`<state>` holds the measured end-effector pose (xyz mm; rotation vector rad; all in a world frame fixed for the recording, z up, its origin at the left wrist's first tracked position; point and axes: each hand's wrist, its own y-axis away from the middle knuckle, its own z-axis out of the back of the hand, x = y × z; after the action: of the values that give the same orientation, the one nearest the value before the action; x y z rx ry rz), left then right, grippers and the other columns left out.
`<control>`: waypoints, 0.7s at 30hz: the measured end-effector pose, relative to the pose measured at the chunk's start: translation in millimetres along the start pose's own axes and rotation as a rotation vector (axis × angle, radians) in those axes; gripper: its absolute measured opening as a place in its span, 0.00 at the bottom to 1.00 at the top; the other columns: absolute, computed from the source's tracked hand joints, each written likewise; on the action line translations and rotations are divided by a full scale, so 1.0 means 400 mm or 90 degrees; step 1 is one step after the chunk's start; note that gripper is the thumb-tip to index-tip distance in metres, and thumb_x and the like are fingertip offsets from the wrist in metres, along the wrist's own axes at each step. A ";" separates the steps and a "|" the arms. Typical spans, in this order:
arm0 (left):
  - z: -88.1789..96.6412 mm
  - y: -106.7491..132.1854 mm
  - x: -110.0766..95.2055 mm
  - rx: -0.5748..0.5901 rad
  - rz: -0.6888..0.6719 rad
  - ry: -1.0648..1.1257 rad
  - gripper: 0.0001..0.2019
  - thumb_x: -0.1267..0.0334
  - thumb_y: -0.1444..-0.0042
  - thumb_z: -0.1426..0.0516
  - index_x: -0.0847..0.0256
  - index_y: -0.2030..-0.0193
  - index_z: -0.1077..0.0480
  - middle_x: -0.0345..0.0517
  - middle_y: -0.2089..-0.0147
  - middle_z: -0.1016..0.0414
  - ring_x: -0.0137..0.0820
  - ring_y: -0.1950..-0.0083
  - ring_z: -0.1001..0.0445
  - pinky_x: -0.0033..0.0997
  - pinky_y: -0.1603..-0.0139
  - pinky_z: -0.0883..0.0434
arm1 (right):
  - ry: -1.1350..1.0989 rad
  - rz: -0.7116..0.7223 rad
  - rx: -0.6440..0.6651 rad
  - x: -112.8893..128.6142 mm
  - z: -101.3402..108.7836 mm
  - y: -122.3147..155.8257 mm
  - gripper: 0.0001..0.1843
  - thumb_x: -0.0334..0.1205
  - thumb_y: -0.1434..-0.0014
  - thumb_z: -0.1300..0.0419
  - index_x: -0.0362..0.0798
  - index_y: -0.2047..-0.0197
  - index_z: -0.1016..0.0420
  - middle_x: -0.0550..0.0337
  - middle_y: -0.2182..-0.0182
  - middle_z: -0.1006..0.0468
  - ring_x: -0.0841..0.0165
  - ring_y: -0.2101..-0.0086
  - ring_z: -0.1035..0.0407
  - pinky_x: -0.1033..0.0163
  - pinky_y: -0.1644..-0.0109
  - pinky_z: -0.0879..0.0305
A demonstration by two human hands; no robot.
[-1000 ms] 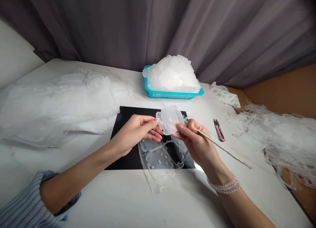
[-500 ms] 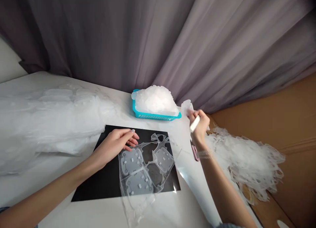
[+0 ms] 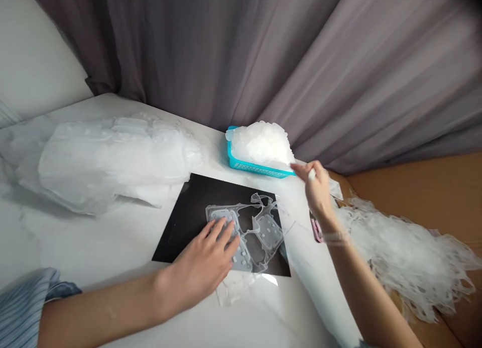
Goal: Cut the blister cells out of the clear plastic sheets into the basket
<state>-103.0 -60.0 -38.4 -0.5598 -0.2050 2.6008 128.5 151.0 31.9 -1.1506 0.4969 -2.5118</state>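
My left hand [image 3: 201, 257] lies with its fingers spread on a clear moulded plastic sheet [image 3: 263, 232], which has frosted pads with small raised tabs and rests on a black mat [image 3: 181, 222]. My right hand [image 3: 317, 187] is at the front corner of a teal plastic basket [image 3: 256, 167], its fingertips close to the rim. It grips a thin white stick [image 3: 312, 174], mostly hidden by the fingers. A heap of frosted translucent pieces [image 3: 261, 143] fills the basket.
A large stack of clear plastic sheets [image 3: 113, 162] lies left of the mat on the white marble table [image 3: 94, 242]. Pink thread snips [image 3: 316, 226] sit partly behind my right wrist. Punched plastic scrap [image 3: 406, 257] spills over brown cardboard [image 3: 406, 169] at the right, below a grey-mauve curtain [image 3: 211, 51].
The frosted piece held between both hands is no longer in them. My right hand has moved to the basket, my left hand has come down onto the sheet, and the view has shifted.
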 end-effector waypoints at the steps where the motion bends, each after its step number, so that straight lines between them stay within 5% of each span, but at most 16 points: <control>1: -0.018 0.011 -0.008 0.014 -0.020 -0.067 0.22 0.61 0.34 0.50 0.65 0.35 0.36 0.66 0.31 0.41 0.60 0.31 0.43 0.63 0.36 0.41 | 0.019 0.011 0.061 0.011 -0.004 0.043 0.09 0.45 0.40 0.47 0.51 0.69 0.39 0.53 0.62 0.21 0.62 0.64 0.28 0.59 0.58 0.37; 3: -0.038 0.023 -0.013 0.030 -0.027 -0.134 0.25 0.57 0.34 0.51 0.60 0.32 0.40 0.64 0.29 0.44 0.62 0.30 0.44 0.66 0.37 0.42 | 0.102 0.051 0.222 0.023 -0.027 0.120 0.07 0.43 0.41 0.44 0.51 0.66 0.38 0.52 0.59 0.21 0.62 0.64 0.27 0.59 0.58 0.37; 6: -0.043 0.020 -0.006 0.041 -0.018 -0.165 0.26 0.54 0.32 0.53 0.58 0.30 0.43 0.64 0.28 0.46 0.62 0.31 0.44 0.68 0.38 0.42 | 0.172 0.091 0.307 0.011 -0.077 0.179 0.07 0.39 0.45 0.41 0.51 0.64 0.37 0.54 0.63 0.22 0.61 0.66 0.29 0.60 0.61 0.38; 10: -0.054 -0.010 -0.009 0.050 -0.007 -0.166 0.27 0.51 0.32 0.55 0.57 0.29 0.44 0.64 0.27 0.48 0.60 0.29 0.46 0.71 0.38 0.45 | 0.171 0.110 0.299 -0.017 -0.131 0.142 0.05 0.33 0.48 0.45 0.51 0.68 0.38 0.62 0.75 0.28 0.66 0.74 0.34 0.63 0.67 0.41; 14: -0.085 -0.062 -0.039 0.044 0.027 -0.149 0.28 0.48 0.33 0.54 0.53 0.29 0.46 0.60 0.27 0.48 0.57 0.28 0.46 0.69 0.36 0.46 | 0.187 0.108 0.220 -0.011 -0.149 0.080 0.03 0.33 0.48 0.48 0.50 0.68 0.39 0.58 0.74 0.28 0.65 0.72 0.35 0.61 0.65 0.40; 18: -0.077 -0.070 -0.030 -0.012 0.045 -0.151 0.34 0.45 0.34 0.55 0.64 0.27 0.50 0.67 0.28 0.48 0.56 0.29 0.46 0.58 0.33 0.43 | 0.204 0.097 0.179 0.034 -0.107 0.108 0.09 0.33 0.48 0.47 0.49 0.61 0.38 0.48 0.62 0.24 0.58 0.64 0.31 0.56 0.60 0.38; 21: -0.038 -0.023 0.030 -0.006 -0.001 -0.167 0.33 0.47 0.32 0.56 0.75 0.32 0.42 0.71 0.29 0.46 0.52 0.29 0.45 0.47 0.32 0.42 | 0.155 0.031 0.178 0.088 -0.057 0.176 0.04 0.40 0.40 0.48 0.51 0.61 0.40 0.47 0.57 0.23 0.58 0.61 0.29 0.56 0.58 0.36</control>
<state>-102.5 -45.7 -54.3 -0.2199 -0.3018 2.6666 99.9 77.5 9.7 -0.7277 0.2187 -2.5895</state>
